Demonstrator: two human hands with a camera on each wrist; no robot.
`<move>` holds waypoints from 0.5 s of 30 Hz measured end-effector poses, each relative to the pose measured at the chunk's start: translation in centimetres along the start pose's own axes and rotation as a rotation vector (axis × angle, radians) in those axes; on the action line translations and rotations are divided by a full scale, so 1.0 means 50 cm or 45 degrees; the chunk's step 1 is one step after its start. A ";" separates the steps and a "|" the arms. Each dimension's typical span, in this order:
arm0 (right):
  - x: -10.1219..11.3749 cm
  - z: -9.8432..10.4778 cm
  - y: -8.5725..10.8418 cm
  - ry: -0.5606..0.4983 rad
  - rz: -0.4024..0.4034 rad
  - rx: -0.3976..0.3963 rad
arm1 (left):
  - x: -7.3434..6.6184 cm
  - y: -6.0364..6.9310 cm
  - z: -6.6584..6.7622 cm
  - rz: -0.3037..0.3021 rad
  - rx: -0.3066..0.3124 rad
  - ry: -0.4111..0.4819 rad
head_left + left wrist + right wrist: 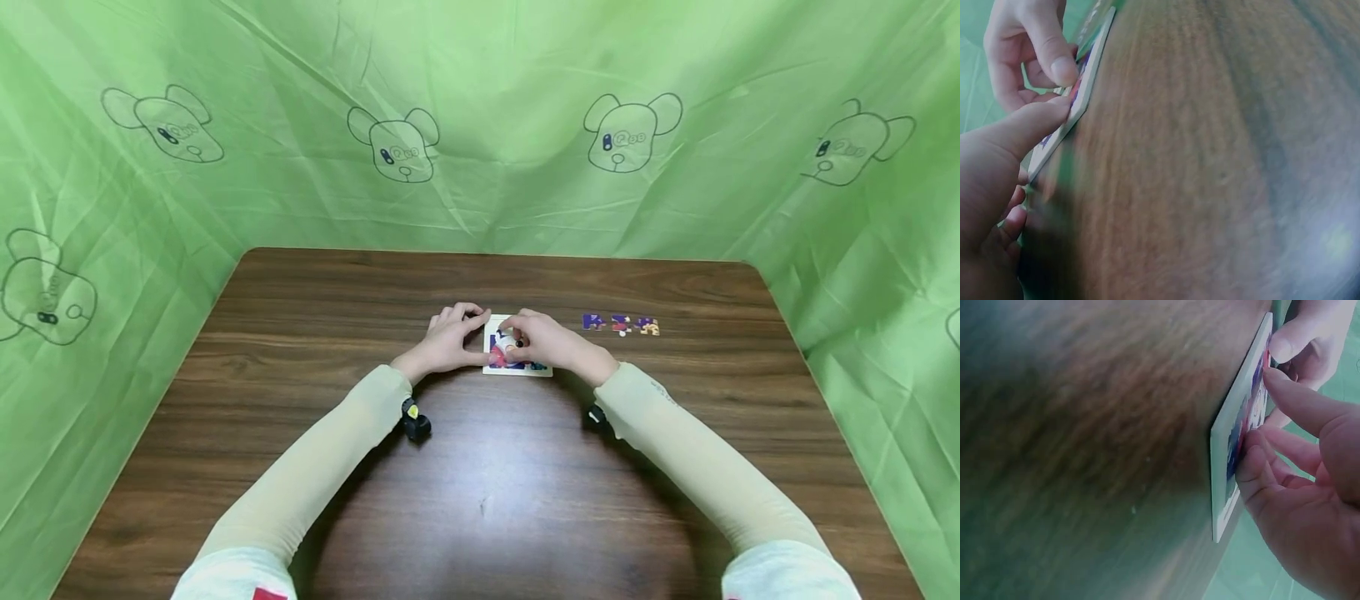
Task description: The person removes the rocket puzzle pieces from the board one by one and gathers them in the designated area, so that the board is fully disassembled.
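A small jigsaw puzzle board (536, 372) with a pale frame and a colourful picture lies flat on the table. My left hand (450, 340) holds its left side, the thumb on the frame and the index finger at the upper corner. Over the picture, my right hand (551, 340) pinches a puzzle piece (506, 342) between thumb and fingers, low against the board. The fingers partly hide this piece. In the right wrist view, the right fingertips (1250, 456) touch the picture. Three loose puzzle pieces, one purple (592, 322), lie to the right of the board.
The brown wooden table (360, 308) has its far edge well beyond the hands. Green cloth (510, 200) with printed bear-like heads hangs around the back and sides. A black wrist camera (416, 423) is strapped at the left wrist.
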State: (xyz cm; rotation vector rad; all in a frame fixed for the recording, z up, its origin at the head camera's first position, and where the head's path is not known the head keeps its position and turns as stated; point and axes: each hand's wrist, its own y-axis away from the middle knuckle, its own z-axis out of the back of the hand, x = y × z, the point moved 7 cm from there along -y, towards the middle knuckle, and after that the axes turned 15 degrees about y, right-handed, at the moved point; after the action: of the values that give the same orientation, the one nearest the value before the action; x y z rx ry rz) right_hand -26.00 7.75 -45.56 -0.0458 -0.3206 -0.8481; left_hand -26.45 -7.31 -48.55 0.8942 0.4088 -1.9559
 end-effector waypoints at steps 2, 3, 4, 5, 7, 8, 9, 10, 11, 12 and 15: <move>0.003 0.002 -0.001 0.003 -0.001 0.015 | 0.000 0.000 0.001 0.000 0.010 0.000; 0.004 0.002 -0.002 0.005 -0.005 0.021 | 0.001 0.000 0.002 0.001 0.014 -0.001; 0.004 0.003 -0.003 0.008 -0.010 0.030 | 0.000 0.000 0.002 0.001 0.015 -0.002; 0.004 0.003 -0.004 0.011 -0.017 0.041 | 0.001 0.000 0.002 -0.001 0.013 -0.001; 0.004 0.001 -0.006 0.012 -0.035 0.068 | 0.002 0.000 0.001 -0.002 0.011 -0.003; 0.003 0.001 -0.007 0.010 -0.043 0.081 | 0.003 0.000 0.001 -0.001 0.011 -0.002; 0.002 0.000 -0.009 0.010 -0.051 0.093 | 0.004 0.000 0.001 -0.001 0.008 -0.001; 0.001 -0.002 -0.010 0.008 -0.059 0.104 | 0.004 0.001 0.001 0.000 0.007 0.000; 0.000 -0.002 -0.011 0.006 -0.064 0.113 | 0.005 0.001 0.001 0.001 0.007 0.000; -0.001 -0.003 -0.012 0.004 -0.069 0.121 | 0.005 0.002 0.001 0.000 0.004 0.002; -0.002 -0.003 -0.015 0.002 -0.083 0.143 | 0.004 0.001 0.000 -0.002 0.000 0.008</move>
State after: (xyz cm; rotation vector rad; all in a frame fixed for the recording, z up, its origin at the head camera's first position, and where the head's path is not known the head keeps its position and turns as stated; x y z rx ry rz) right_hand -26.57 7.32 -45.78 0.0698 -0.3693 -0.8931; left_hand -26.48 -7.44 -48.70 0.9009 0.4128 -1.9548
